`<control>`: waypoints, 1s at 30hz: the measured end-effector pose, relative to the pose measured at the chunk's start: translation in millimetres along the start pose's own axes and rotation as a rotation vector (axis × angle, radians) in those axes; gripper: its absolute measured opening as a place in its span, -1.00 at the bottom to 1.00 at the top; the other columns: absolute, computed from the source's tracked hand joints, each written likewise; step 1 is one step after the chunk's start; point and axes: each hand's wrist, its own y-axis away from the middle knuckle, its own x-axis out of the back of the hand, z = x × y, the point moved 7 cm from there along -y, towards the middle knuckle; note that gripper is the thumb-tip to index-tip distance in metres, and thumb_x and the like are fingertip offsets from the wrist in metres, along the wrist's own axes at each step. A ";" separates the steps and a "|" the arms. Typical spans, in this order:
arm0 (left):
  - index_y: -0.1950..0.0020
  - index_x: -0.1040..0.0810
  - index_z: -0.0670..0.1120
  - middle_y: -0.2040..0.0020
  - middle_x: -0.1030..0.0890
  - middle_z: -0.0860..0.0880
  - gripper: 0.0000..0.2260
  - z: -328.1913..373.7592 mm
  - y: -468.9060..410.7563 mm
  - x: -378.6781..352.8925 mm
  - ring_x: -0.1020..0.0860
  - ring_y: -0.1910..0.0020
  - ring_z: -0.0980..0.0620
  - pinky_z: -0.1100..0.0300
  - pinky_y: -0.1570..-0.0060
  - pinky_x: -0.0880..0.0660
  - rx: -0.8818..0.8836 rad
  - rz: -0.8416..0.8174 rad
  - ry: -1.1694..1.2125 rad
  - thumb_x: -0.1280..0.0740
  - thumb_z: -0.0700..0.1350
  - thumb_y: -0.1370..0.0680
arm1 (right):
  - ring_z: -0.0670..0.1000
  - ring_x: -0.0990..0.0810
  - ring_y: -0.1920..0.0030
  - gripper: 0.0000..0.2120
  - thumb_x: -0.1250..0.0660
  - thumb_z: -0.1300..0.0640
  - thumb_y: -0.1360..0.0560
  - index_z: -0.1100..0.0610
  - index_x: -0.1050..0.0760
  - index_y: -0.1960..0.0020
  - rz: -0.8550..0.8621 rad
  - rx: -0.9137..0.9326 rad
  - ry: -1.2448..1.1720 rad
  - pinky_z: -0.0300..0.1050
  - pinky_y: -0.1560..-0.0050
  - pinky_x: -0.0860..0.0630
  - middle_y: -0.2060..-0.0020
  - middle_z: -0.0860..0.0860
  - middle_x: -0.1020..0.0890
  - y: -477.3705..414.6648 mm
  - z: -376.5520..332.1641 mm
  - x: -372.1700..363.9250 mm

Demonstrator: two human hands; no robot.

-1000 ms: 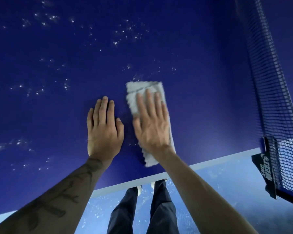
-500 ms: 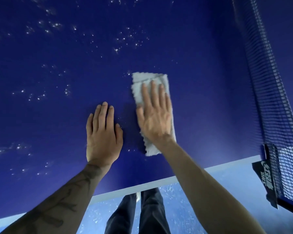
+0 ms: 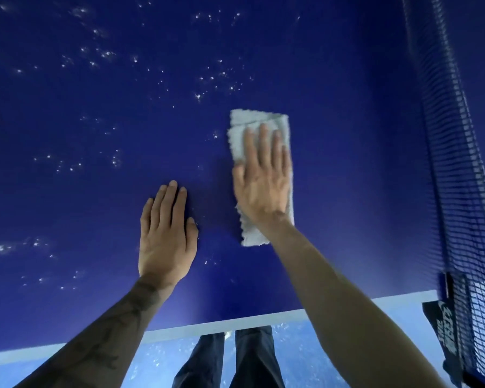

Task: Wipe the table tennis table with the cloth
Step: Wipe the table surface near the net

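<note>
Head view shows my right hand flat, fingers straight, pressing the cloth onto the table, well in from the white edge nearest me. The cloth is a folded grey rectangle, nubbly, with ragged sides. My left hand lies flat and empty on smooth blue just beside it. The mesh net stands at my right; pale specks dot the open surface ahead and left.
</note>
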 end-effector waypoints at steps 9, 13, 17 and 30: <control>-0.54 -0.40 -0.23 -0.58 -0.37 -0.17 -0.53 -11.0 -58.8 26.3 -0.39 -0.47 -0.24 -0.20 -0.49 -0.24 0.178 0.010 0.102 -0.12 -0.05 -0.68 | 0.14 0.12 -0.73 -0.40 0.12 -0.10 -0.74 0.01 0.06 -0.75 -0.083 0.098 0.061 0.14 -0.70 0.05 -0.74 0.06 0.05 -27.2 64.7 18.6; -0.56 -0.37 -0.24 -0.62 -0.29 -0.18 -0.58 -16.9 -108.8 22.1 -0.32 -0.54 -0.25 -0.18 -0.56 -0.16 0.194 0.049 0.096 -0.20 -0.14 -0.71 | 0.19 0.12 -0.72 -0.36 0.14 -0.09 -0.71 0.06 0.08 -0.75 -0.005 -0.053 0.007 0.16 -0.71 0.09 -0.73 0.12 0.05 -61.3 31.6 19.4; -0.56 -0.37 -0.25 -0.62 -0.29 -0.20 -0.58 -14.3 -155.0 12.5 -0.30 -0.57 -0.24 -0.17 -0.58 -0.16 0.193 0.092 0.099 -0.17 -0.13 -0.72 | 0.16 0.13 -0.73 -0.37 0.13 -0.09 -0.71 0.03 0.06 -0.75 -0.070 0.236 0.026 0.14 -0.71 0.10 -0.74 0.08 0.06 -35.0 -31.6 -1.8; -0.59 -0.31 -0.18 -0.64 -0.27 -0.15 -0.54 -19.6 -169.5 0.1 -0.21 -0.63 -0.17 -0.14 -0.63 -0.07 0.210 0.102 0.077 -0.09 -0.06 -0.71 | 0.20 0.04 -0.72 -0.38 0.06 -0.11 -0.74 0.07 -0.01 -0.75 0.058 -0.067 0.008 0.19 -0.69 0.00 -0.73 0.14 -0.03 -93.2 11.2 12.3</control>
